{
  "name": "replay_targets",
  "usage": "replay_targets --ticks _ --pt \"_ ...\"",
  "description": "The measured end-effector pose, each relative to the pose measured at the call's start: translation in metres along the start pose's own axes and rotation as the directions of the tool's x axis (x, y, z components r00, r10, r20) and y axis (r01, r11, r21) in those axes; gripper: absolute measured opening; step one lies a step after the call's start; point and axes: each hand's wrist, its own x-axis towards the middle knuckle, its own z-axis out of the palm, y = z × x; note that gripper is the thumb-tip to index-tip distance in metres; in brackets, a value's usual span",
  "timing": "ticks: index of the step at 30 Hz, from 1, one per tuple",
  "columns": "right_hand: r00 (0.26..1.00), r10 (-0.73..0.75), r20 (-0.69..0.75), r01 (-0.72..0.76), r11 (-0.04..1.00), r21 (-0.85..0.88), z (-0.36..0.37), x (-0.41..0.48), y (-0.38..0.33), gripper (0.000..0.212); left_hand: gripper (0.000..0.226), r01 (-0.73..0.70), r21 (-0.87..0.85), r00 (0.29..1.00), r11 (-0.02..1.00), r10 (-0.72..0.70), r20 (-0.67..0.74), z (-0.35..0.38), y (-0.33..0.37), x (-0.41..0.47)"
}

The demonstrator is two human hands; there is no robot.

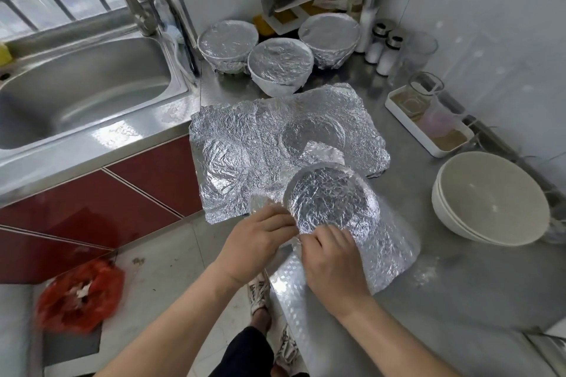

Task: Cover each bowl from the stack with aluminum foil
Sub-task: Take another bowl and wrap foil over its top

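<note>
Pinching the foil (389, 242) at the near rim of a tilted bowl (330, 196), the left hand (260, 237) and the right hand (333, 260) sit side by side, almost touching, with fingers curled onto the crinkled sheet. The foil is stretched over the bowl's mouth, which faces up and toward the camera. Its loose skirt hangs down on the right to the counter (459, 285). The bowl is at the counter's front edge; blur there makes it hard to tell whether it rests on the counter or is lifted off it. Just behind it lie flat, wrinkled spare sheets (239, 144). Farther back, three covered bowls (280, 66) stand close together. To the right, well apart from the hands, is a stack of bare white bowls (490, 202). Behind the stack sits a white tray (428, 138) holding a glass jar, and shakers (384, 49) stand by the wall. A sink (82, 86) lies to the left, and a red bag (79, 294) is on the floor.
</note>
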Motion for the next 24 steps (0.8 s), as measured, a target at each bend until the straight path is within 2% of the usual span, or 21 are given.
replay_targets --ticks 3,6,9,12,17,22,24 --pt "0.998 0.061 -0.024 -0.060 0.998 0.007 0.005 0.005 -0.014 0.014 0.025 0.045 -0.011 0.999 0.999 -0.045 0.026 0.000 -0.008 -0.005" --pt "0.993 0.115 0.038 -0.116 0.993 0.026 0.009 0.009 -0.021 0.007 0.021 0.099 -0.008 0.994 0.995 -0.099 0.046 -0.001 -0.011 -0.005" --pt "0.983 0.151 0.105 -0.163 0.980 0.115 0.001 0.009 -0.014 0.018 0.026 0.156 -0.042 0.988 0.987 -0.156 0.020 -0.002 -0.003 -0.006" --pt "0.987 0.102 0.125 -0.128 0.967 0.220 -0.013 0.004 0.005 0.026 0.022 0.135 -0.072 0.991 0.988 -0.135 0.011 -0.005 0.007 -0.006" --pt "0.983 -0.054 0.176 0.041 0.996 0.075 -0.021 -0.005 0.027 0.011 0.013 0.068 -0.029 0.995 0.997 -0.066 0.072 0.003 0.003 -0.002" --pt "0.985 -0.074 0.153 0.076 0.997 -0.008 -0.013 -0.007 0.021 0.015 0.025 0.013 0.002 1.000 1.000 -0.013 0.010 0.011 0.001 -0.003" --pt "0.990 -0.073 0.120 0.076 0.997 -0.024 -0.010 -0.006 0.017 0.020 0.019 0.018 -0.002 1.000 1.000 -0.018 -0.011 0.013 0.000 -0.003"
